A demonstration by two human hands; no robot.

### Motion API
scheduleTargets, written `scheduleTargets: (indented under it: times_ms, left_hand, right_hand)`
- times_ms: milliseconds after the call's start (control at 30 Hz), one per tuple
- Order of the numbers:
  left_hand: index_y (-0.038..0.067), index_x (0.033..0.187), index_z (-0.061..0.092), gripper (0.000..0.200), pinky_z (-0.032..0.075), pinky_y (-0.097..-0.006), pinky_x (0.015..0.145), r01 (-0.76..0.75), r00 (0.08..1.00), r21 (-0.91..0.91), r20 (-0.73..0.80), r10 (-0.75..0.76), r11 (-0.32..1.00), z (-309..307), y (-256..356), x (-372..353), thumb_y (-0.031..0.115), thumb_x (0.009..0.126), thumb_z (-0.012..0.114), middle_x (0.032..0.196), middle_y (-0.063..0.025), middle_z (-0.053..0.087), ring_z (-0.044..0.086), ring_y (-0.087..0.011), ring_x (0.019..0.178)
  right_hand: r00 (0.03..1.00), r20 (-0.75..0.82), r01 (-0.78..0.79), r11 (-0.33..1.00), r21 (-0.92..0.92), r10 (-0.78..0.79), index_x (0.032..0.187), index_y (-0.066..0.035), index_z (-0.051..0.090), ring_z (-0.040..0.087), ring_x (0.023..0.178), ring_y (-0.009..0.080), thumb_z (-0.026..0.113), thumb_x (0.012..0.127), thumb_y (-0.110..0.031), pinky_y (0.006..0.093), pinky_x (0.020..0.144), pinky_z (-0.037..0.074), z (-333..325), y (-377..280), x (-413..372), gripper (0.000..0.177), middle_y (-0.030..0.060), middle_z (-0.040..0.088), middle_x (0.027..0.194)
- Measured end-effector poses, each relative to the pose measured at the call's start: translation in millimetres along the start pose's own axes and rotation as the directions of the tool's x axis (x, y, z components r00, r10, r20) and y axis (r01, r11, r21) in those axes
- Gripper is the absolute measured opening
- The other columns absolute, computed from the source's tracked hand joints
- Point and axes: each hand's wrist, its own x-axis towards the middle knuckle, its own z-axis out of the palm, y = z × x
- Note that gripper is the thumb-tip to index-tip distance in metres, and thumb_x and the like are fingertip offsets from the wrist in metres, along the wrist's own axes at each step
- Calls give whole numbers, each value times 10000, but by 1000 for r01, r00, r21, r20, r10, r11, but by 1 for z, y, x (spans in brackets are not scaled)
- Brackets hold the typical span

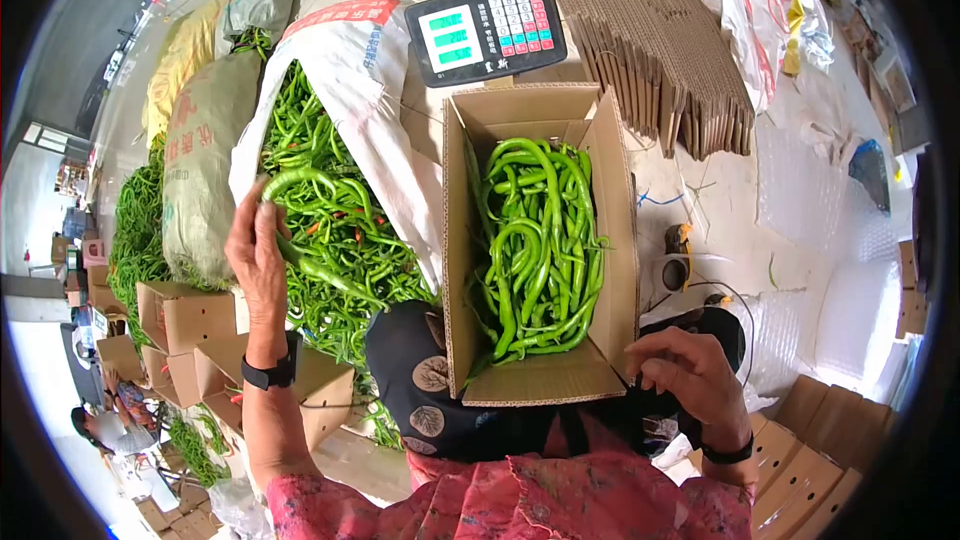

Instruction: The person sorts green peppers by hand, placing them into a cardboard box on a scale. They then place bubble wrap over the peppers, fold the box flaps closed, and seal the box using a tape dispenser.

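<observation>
— Left grip (258, 252) pinches one long, glossy, hooked pepper (295, 177) over the white woven sack (355, 70).
— And our right grip (690, 372)?
— Loosely spread, holding nothing, fingertips on the corrugated box (612, 240) flap. Smooth curled green chillies (535, 240) fill the box. We see a scale (485, 30) behind it and flat cartons (650, 40) beside.

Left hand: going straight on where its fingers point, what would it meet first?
Probably the heap of green peppers in the open white sack; the left hand holds one pepper. Depth is unclear.
</observation>
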Motion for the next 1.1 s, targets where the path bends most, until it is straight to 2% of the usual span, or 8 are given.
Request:
scheduleTargets:
  times_ms: [333, 700, 800, 867, 933, 967, 1000, 1100]
  left_hand:
    - [-35, 1276, 554, 379, 487, -264, 675, 224, 953, 223, 153, -261, 949, -52, -152, -50, 157, 950, 584, 1044, -134, 671, 585, -118, 748]
    - [-16, 1276, 553, 385, 449, -283, 569, 192, 948, 392, 163, -273, 900, -73, -305, -118, 76, 903, 577, 876, -98, 686, 548, -126, 642]
    - [-25, 1303, 533, 415, 441, -273, 559, 57, 952, 406, 254, -172, 912, -77, -338, -124, 65, 898, 564, 928, -108, 687, 505, -108, 634]
    - [-33, 1309, 526, 422, 446, -257, 587, 201, 905, 460, 251, -343, 865, -63, -286, -121, 48, 895, 550, 1010, -127, 682, 522, -113, 676]
    - [-35, 1302, 536, 423, 449, -241, 618, 340, 884, 223, 256, -391, 914, -73, -310, -124, 39, 885, 543, 1006, -123, 685, 562, -121, 721]
    - [-36, 1278, 560, 403, 464, -263, 643, 15, 946, 376, 296, -136, 927, -81, -340, -125, 41, 884, 528, 944, -103, 692, 590, -145, 748]
    - [-36, 1278, 560, 403, 464, -263, 643, 0, 938, 368, 322, -128, 930, -85, -352, -126, 41, 884, 528, 944, -103, 692, 590, -145, 748]
    - [-41, 1193, 606, 342, 480, -307, 654, 232, 878, 230, 368, -305, 945, -93, -381, -123, 75, 880, 535, 936, -107, 689, 591, -168, 737]
  right_hand:
    - [994, -96, -52, 998, -44, 48, 1095, 33, 649, 609, 732, 95, 601, 902, -62, 226, 661, 500, 0, -17, 4, 220, 86, 691, 887]
    - [939, -341, -53, 998, -32, 39, 1064, 2, 662, 581, 684, 96, 593, 899, -108, 234, 607, 472, -31, -10, -3, 210, 62, 670, 853]
    - [845, -534, 96, 990, 104, -26, 1037, 14, 642, 528, 665, 98, 583, 928, -155, 233, 588, 432, -76, 28, -1, 209, 70, 648, 843]
    - [730, -673, 10, 981, 192, 124, 1052, -14, 646, 536, 679, 83, 589, 944, -171, 211, 602, 430, -110, 68, -18, 199, 53, 651, 850]
    - [595, -763, -101, 966, 238, 251, 1053, -38, 656, 556, 669, 76, 597, 940, -165, 217, 591, 436, -150, 143, -57, 180, 33, 663, 858]
    - [575, -775, -101, 963, 251, 262, 1053, -38, 656, 556, 669, 76, 597, 940, -165, 217, 591, 436, -165, 181, -81, 180, 33, 663, 858]
    - [492, -784, -158, 925, 347, 378, 1053, -43, 656, 566, 677, 75, 606, 932, -188, 220, 583, 438, -176, 217, -110, 196, 29, 673, 864]
    - [351, -753, -233, 831, 506, 557, 1055, -55, 660, 588, 688, 77, 613, 922, -203, 227, 572, 443, -170, 283, -177, 205, 26, 689, 860]
